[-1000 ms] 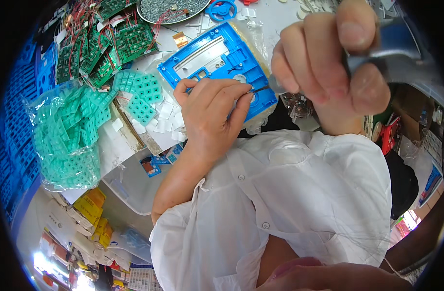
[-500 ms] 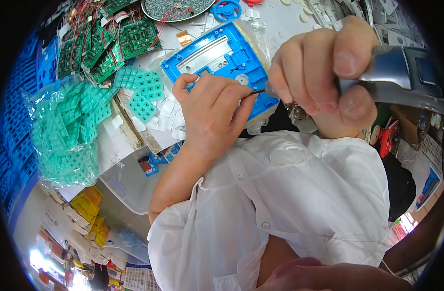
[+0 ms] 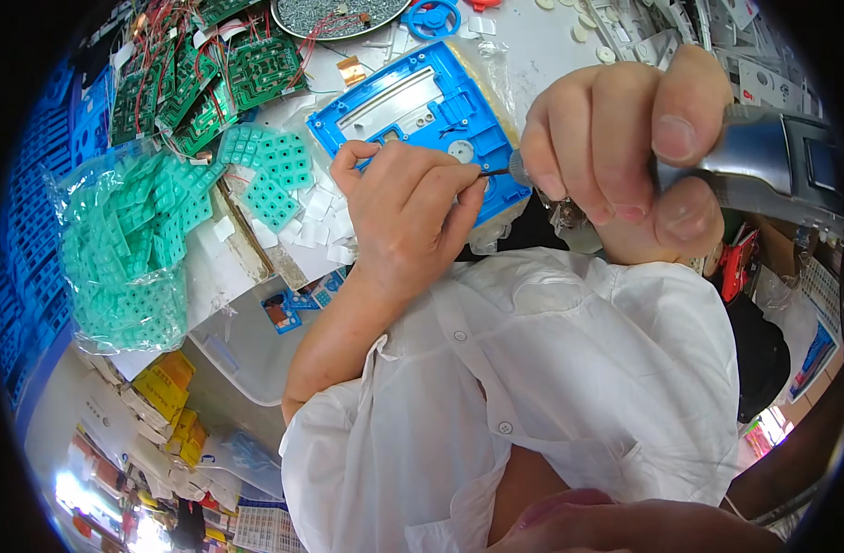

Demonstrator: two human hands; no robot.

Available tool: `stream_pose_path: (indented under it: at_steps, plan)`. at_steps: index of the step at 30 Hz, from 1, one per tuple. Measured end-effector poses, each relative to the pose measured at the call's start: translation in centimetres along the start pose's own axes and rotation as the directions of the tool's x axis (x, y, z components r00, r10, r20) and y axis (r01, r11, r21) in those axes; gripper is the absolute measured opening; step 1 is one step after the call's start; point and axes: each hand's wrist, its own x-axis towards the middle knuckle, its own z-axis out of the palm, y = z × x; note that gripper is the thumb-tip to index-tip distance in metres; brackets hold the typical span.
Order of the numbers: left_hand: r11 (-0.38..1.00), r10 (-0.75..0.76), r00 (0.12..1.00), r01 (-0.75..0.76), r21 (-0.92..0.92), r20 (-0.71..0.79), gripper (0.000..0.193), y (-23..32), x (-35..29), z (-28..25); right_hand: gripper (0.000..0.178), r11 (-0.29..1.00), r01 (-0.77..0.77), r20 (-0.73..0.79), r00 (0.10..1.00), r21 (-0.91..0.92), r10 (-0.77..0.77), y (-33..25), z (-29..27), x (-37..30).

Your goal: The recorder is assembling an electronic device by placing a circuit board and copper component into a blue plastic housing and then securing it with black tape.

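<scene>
My right hand [image 3: 615,138] is wrapped round a grey and dark blue electric screwdriver [image 3: 758,157], held above the worktable's right side. Its thin bit [image 3: 497,172] points left, and the tip meets the fingertips of my left hand [image 3: 408,217]. Thumb and forefinger of that hand are pinched together there; whatever they hold is too small to make out. Beneath both hands lies a blue plastic casing [image 3: 380,83] with a silvery strip window and a round white part. My left hand covers its near left portion.
Green circuit boards [image 3: 265,74] with red wires are heaped at the far left. Nearer are teal rubber keypads [image 3: 279,166], a plastic bag [image 3: 127,249] full of them, and small white squares [image 3: 320,217]. A round tray [image 3: 339,23] of small metal pieces stands at the back.
My right hand and the screwdriver have shifted slightly right and toward me, showing more of the bit. My left hand keeps its pinch, almost unmoved; the casing lies about where it was.
</scene>
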Motion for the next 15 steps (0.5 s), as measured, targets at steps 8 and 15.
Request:
stream_pose_path:
  at_steps: [8,15]
  plan:
    - [0.970,-0.043,0.956,-0.030,0.242,0.290,0.041,-0.4,-0.5,-1.7,0.029,0.987,0.125,-0.197,0.970,-0.099,-0.142,5.7,0.0,-1.7]
    - [0.937,-0.022,0.952,-0.086,0.338,0.305,0.042,-0.5,-0.7,-1.1,0.022,0.938,0.056,-0.094,0.991,-0.341,-0.094,6.9,0.1,-2.4]
